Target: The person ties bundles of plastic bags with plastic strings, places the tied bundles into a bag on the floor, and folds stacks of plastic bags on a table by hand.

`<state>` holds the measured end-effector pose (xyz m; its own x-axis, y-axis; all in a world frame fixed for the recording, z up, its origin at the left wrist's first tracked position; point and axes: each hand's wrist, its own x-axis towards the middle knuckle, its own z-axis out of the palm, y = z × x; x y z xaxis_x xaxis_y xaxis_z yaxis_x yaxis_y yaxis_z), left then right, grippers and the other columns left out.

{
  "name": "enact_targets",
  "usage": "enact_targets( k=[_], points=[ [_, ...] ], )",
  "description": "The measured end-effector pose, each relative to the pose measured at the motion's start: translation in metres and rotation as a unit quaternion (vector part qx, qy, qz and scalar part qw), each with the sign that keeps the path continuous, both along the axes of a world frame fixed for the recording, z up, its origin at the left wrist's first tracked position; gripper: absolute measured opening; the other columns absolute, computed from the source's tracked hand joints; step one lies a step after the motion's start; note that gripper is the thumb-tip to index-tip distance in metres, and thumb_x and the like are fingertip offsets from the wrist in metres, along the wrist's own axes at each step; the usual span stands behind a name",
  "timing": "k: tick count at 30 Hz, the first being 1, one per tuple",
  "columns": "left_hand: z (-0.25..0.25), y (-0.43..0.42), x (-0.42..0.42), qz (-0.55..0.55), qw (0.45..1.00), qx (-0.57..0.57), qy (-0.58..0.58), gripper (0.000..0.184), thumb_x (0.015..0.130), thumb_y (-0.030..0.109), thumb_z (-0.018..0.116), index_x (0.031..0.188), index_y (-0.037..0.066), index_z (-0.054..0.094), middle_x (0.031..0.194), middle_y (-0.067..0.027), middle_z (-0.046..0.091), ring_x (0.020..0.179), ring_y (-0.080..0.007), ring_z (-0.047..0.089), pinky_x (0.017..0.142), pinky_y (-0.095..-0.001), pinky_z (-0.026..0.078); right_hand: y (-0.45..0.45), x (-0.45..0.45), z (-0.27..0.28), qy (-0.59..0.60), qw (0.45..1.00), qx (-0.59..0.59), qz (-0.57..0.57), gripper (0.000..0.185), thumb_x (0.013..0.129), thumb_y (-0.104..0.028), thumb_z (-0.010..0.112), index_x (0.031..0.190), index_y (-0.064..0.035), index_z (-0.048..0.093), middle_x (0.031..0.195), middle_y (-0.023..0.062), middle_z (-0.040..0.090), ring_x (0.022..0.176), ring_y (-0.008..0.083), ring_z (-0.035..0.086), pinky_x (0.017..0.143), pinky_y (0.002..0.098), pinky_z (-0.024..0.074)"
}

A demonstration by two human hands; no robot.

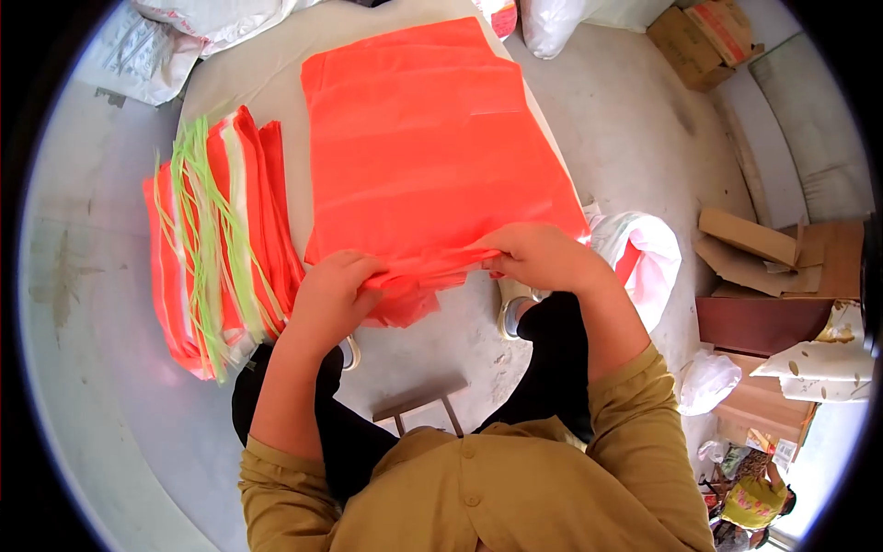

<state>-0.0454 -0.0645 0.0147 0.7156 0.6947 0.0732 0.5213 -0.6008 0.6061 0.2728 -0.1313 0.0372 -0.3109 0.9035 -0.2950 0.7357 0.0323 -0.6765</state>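
Note:
A stack of bright orange-red thin sheets (423, 138), like flat fabric or plastic bags, lies on a pale round-edged table (248, 74). Its near edge hangs bunched over the table's front. My left hand (340, 290) is closed on that edge at the left, fingers curled over the folds. At the right, my right hand (533, 258) pinches the same edge between thumb and fingers. How many layers they hold cannot be seen. Left of the stack is a folded pile of orange-red and white bags (166, 267), with loose light-green strips (198, 202) across it.
A white sack (644, 262) with something red inside stands right of the table. Further right are cardboard boxes (754, 244) and a white plastic bag (708, 382). Full white bags (147, 55) sit at the back left. Another person (750, 501) is at the lower right.

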Motion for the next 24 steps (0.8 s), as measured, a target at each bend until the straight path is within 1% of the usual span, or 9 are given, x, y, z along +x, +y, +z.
enact_targets(
  k=[3,7,10,12,15,16,19,22,24],
  points=[
    [0.009,0.007,0.007,0.090,0.994,-0.067,0.018,0.025,0.085,0.012,0.075,0.106,0.000,0.069,0.098,-0.0177,0.069,0.089,-0.0342,0.067,0.077,-0.0410,0.053,0.031,0.005,0.010,-0.020,0.994,-0.103,-0.007,0.019,0.099,-0.019,0.061,0.104,-0.0025,0.069,0.089,0.0118,0.069,0.083,0.0275,0.064,0.078,0.0403,0.0505],
    [0.011,0.019,0.012,0.193,0.969,-0.153,0.020,0.026,0.090,0.018,0.074,0.104,-0.002,0.066,0.093,-0.0202,0.068,0.085,-0.0358,0.066,0.075,-0.0416,0.051,0.078,0.028,-0.004,-0.007,0.994,-0.101,0.036,0.029,0.099,-0.027,0.063,0.089,0.0001,0.064,0.081,0.0077,0.066,0.077,0.0196,0.060,0.073,0.0407,0.0471],
    [0.003,0.026,0.014,0.230,0.959,-0.167,0.015,0.028,0.091,0.021,0.072,0.104,-0.002,0.066,0.092,-0.0209,0.068,0.085,-0.0365,0.066,0.076,-0.0425,0.052,0.088,0.036,-0.025,0.004,0.992,-0.102,-0.070,0.030,0.097,-0.031,0.066,0.100,-0.0008,0.069,0.087,0.0032,0.066,0.084,0.0178,0.061,0.077,0.0372,0.0484],
    [-0.002,0.029,0.015,0.238,0.958,-0.156,0.024,0.030,0.092,0.023,0.072,0.105,-0.003,0.066,0.094,-0.0217,0.069,0.087,-0.0371,0.067,0.078,-0.0429,0.052,0.083,0.046,-0.049,0.077,0.985,-0.051,-0.145,0.033,0.096,-0.030,0.069,0.114,-0.0017,0.069,0.094,0.0032,0.065,0.090,0.0183,0.061,0.083,0.0353,0.0492],
    [-0.019,0.031,0.013,0.250,0.962,-0.113,-0.007,0.031,0.092,0.023,0.072,0.101,-0.004,0.061,0.089,-0.0218,0.065,0.083,-0.0345,0.064,0.077,-0.0406,0.051,0.056,0.050,-0.035,0.113,0.969,-0.014,-0.219,0.048,0.093,-0.025,0.073,0.134,-0.0027,0.062,0.103,0.0060,0.062,0.098,0.0191,0.060,0.091,0.0339,0.0494],
    [-0.017,0.031,0.013,0.250,0.962,-0.110,0.009,0.032,0.092,0.024,0.072,0.104,-0.003,0.062,0.093,-0.0223,0.067,0.087,-0.0362,0.066,0.079,-0.0413,0.052,0.045,0.051,-0.028,0.113,0.965,-0.009,-0.237,0.055,0.092,-0.023,0.075,0.140,-0.0029,0.059,0.106,0.0073,0.061,0.101,0.0194,0.060,0.094,0.0336,0.0493],
    [-0.014,0.029,0.013,0.249,0.964,-0.088,0.042,0.034,0.092,0.027,0.071,0.110,-0.002,0.065,0.101,-0.0231,0.071,0.097,-0.0396,0.068,0.083,-0.0427,0.054,0.022,0.065,-0.029,0.051,0.974,-0.036,-0.218,0.064,0.089,-0.019,0.077,0.146,-0.0051,0.052,0.104,0.0086,0.062,0.100,0.0188,0.060,0.093,0.0339,0.0493],
    [-0.021,0.027,0.002,0.250,0.965,-0.072,0.045,0.035,0.092,0.026,0.071,0.112,-0.002,0.065,0.103,-0.0224,0.072,0.099,-0.0393,0.068,0.085,-0.0423,0.054,0.006,0.064,-0.034,0.063,0.969,-0.004,-0.238,0.066,0.089,-0.017,0.077,0.148,-0.0072,0.049,0.102,0.0074,0.062,0.097,0.0177,0.060,0.089,0.0323,0.0492],
    [-0.022,0.030,-0.004,0.245,0.963,-0.105,0.047,0.035,0.093,0.026,0.070,0.112,-0.003,0.065,0.104,-0.0221,0.072,0.099,-0.0389,0.069,0.085,-0.0421,0.054,0.007,0.066,-0.047,0.067,0.965,0.017,-0.254,0.055,0.092,-0.015,0.073,0.141,-0.0071,0.050,0.096,0.0057,0.060,0.091,0.0168,0.058,0.083,0.0320,0.0488]
  ],
)
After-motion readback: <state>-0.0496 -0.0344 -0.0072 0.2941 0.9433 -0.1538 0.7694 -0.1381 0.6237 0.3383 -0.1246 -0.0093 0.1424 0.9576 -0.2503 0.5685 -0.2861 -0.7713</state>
